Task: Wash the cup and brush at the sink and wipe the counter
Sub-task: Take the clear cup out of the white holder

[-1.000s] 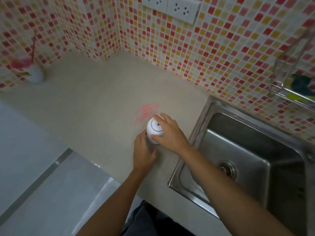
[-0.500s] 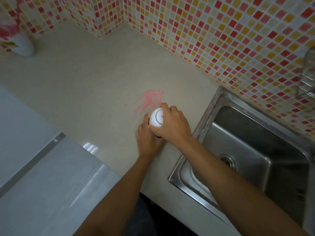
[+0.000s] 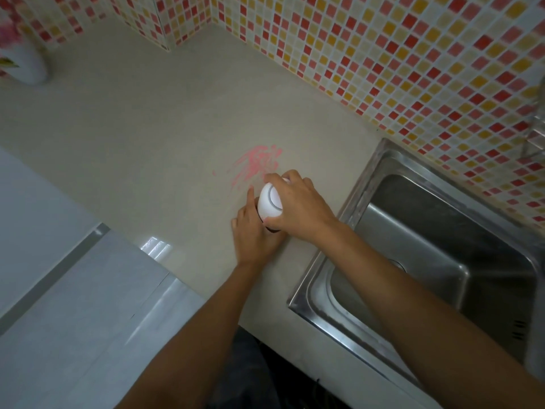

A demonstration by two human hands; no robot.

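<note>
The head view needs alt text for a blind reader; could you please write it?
Both hands, left and right, grip a white round-topped container on a beige counter, beside a pink smear and a steel sink.

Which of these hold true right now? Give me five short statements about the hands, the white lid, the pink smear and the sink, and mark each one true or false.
1. Both hands are on the white-lidded cup. True: the right hand covers the lid and the left hand has its grip on the body below.
2. The cup is inside the sink. False: it stands on the counter, left of the sink.
3. A pink smear lies on the counter just beyond the cup. True.
4. Water is running into the sink. False: no water stream shows.
5. The wall behind is plain white. False: it bears red, pink and yellow tiles.
</note>
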